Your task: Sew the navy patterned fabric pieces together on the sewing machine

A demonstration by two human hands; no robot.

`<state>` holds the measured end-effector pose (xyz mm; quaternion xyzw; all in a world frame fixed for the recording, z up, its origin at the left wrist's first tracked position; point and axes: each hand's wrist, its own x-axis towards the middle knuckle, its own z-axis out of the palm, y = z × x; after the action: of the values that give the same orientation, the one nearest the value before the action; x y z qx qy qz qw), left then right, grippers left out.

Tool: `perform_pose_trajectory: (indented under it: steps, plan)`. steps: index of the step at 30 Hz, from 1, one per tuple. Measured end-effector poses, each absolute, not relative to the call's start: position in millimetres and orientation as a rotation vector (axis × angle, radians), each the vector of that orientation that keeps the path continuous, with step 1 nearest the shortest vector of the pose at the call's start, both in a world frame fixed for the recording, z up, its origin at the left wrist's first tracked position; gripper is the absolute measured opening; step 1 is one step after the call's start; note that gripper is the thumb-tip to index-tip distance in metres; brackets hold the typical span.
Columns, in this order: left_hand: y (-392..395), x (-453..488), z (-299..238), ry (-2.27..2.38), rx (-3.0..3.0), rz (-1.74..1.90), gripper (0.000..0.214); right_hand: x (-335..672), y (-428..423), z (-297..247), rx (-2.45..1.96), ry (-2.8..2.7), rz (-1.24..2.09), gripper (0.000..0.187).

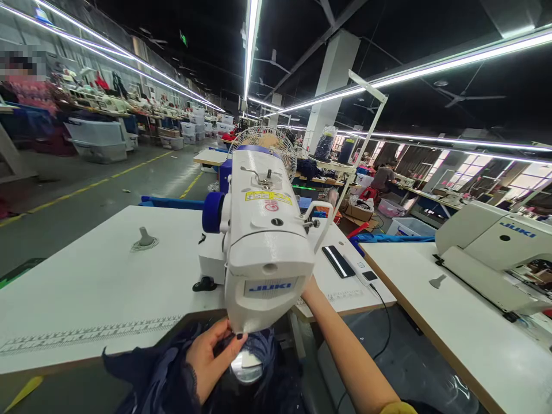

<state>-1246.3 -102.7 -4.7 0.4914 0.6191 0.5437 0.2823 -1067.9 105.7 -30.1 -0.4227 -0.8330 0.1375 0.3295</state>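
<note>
A white JUKI sewing machine [263, 230] stands on a white table [86, 287] right in front of me. Dark navy fabric [159, 374] lies bunched under its head, over the needle plate [246, 367]. My left hand [211, 356] rests on this fabric just left of the needle area, fingers curled and pinching the cloth. My right forearm reaches up behind the machine head; my right hand [309, 289] is mostly hidden behind the head, only the wrist shows.
A black phone [338, 261] and a white device with a cable [364, 271] lie on the table to the right. A second JUKI machine [491, 247] sits on the neighbouring table. A fan [269, 144] stands behind. Other workers sit far off.
</note>
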Motion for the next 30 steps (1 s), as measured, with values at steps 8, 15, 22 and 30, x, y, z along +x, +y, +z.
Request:
perform_pose_trajectory:
  steps: [8, 15, 22, 30]
  plan:
    - [-103, -1247, -5, 1.717, 1.337, 1.447, 0.026, -1060, 98, -25, -1.095, -2.134, 0.44, 0.012]
    - [-104, -1245, -2, 1.724, 1.336, 1.438, 0.03, -1062, 98, -31, -1.113, -2.012, 0.502, 0.007]
    - [-103, -1247, -2, 1.754, 1.347, 1.412, 0.027, -1064, 97, -29, -1.056, -1.872, 0.674, 0.01]
    - [-103, -1246, 0, 1.775, 1.352, 1.389, 0.029, -1062, 23, -7, -0.907, -1.759, 1.071, 0.017]
